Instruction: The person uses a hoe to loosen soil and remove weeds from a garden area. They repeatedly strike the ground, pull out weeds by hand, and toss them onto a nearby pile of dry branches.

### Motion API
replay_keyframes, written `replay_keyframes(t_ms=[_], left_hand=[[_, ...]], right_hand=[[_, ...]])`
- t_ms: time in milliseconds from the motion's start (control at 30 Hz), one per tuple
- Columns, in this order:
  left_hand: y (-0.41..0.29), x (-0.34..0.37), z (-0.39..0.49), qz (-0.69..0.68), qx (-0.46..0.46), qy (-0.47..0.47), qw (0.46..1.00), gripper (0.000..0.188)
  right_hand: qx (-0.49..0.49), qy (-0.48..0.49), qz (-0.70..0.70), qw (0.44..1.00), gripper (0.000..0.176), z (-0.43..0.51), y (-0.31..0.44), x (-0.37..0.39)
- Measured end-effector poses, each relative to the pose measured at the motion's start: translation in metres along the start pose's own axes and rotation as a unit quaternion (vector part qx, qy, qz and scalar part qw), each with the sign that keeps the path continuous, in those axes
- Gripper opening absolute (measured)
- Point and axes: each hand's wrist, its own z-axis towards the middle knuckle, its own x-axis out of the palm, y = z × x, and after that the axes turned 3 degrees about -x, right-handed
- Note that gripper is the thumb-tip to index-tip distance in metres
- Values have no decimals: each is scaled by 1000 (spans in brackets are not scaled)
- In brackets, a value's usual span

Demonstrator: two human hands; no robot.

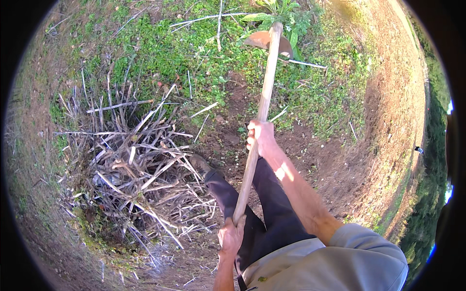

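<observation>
Both hands grip the long wooden handle (267,87) of a hoe. My right hand (263,135) is wrapped around the middle of it, in front of my legs. Lower down, close to the butt end, my left hand (232,232) is closed on the same handle. At the far end sits a wide, rust-brown hoe blade (260,39), partly covered by the handle. The blade appears over low green weeds (207,40), beside a large-leaved plant (269,16); whether it touches the ground I cannot tell.
A heap of dry sticks and stalks (145,160) lies to the left, right up against my boot (199,164). Bare dark soil (309,156) spreads to the right of my legs. Loose pale stalks (307,64) lie among the weeds. Trees (424,203) line the far right.
</observation>
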Motion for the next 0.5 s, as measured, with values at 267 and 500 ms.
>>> replay_keyframes(t_ms=[267,500], left_hand=[[67,11,-81,67,-268,99,956,67],[168,63,-187,181,-110,164,963,44]], right_hand=[[285,8,-73,956,23,-44,-150,38],[208,43,-105,972,23,-87,-234,-1]])
